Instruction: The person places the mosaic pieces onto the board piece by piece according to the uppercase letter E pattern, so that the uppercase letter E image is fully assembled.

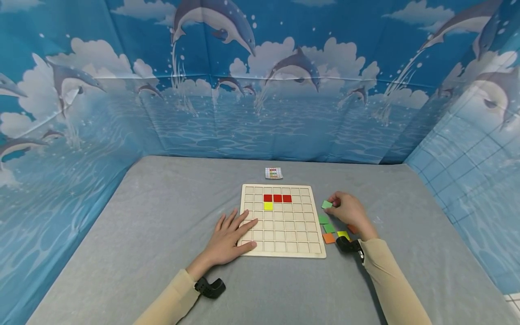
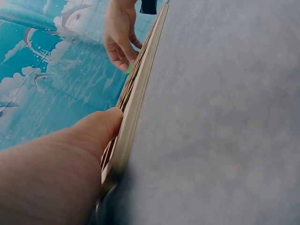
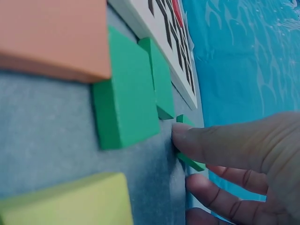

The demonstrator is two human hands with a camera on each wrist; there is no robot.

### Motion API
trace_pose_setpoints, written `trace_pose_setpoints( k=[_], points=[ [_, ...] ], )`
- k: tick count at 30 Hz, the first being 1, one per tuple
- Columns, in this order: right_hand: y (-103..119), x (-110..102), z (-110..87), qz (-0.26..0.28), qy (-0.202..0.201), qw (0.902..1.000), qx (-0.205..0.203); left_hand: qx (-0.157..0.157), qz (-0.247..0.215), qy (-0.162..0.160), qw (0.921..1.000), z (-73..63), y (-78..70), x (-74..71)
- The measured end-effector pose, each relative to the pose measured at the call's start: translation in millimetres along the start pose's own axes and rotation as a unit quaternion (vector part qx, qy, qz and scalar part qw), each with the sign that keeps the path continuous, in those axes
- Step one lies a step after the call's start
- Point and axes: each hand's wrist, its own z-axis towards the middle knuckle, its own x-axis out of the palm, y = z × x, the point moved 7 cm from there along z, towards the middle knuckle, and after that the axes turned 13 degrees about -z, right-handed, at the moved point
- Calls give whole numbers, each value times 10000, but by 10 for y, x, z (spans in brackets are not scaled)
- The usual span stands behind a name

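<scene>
A wooden grid board (image 1: pixel 280 226) lies on the grey table, with three red tiles (image 1: pixel 277 198) in a row and one yellow tile (image 1: pixel 268 206) below the leftmost. My left hand (image 1: pixel 227 237) rests with spread fingers on the board's left edge; in the left wrist view its thumb (image 2: pixel 101 126) lies along the rim. Right of the board, my right hand (image 1: pixel 348 210) pinches a light green tile (image 1: pixel 327 205) between thumb and fingers. Near it lie two green tiles (image 3: pixel 129 93), an orange tile (image 1: pixel 328 238) and a yellow tile (image 1: pixel 343 235).
A small printed card (image 1: pixel 273 173) with a coloured grid lies behind the board. Another orange tile (image 1: pixel 352 229) is partly hidden under the right wrist. A dolphin-print curtain (image 1: pixel 260 113) encloses the back and sides of the grey table (image 1: pixel 183 194).
</scene>
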Motion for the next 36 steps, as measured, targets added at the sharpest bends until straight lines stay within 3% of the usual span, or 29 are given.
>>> trace_pose_setpoints(
  k=[9, 20, 27, 32, 36],
  points=[
    [7, -9, -57, 143, -138, 9998, -56, -15, 37, 17, 10000, -6, -11, -13],
    [91, -6, -115, 274, -686, 9970, -219, -18, 99, 7, 9999, 3, -11, -17],
    [359, -44, -208, 639, -1244, 9873, -747, -28, 117, 9, 9999, 11, 3, -6],
    [601, -34, -261, 981, -1398, 9774, -1245, -26, 98, 1, 9999, 11, 5, -11],
    [778, 14, -278, 1190, -1293, 9756, -1318, -22, 82, 9, 10000, 13, 9, -8]
  ],
)
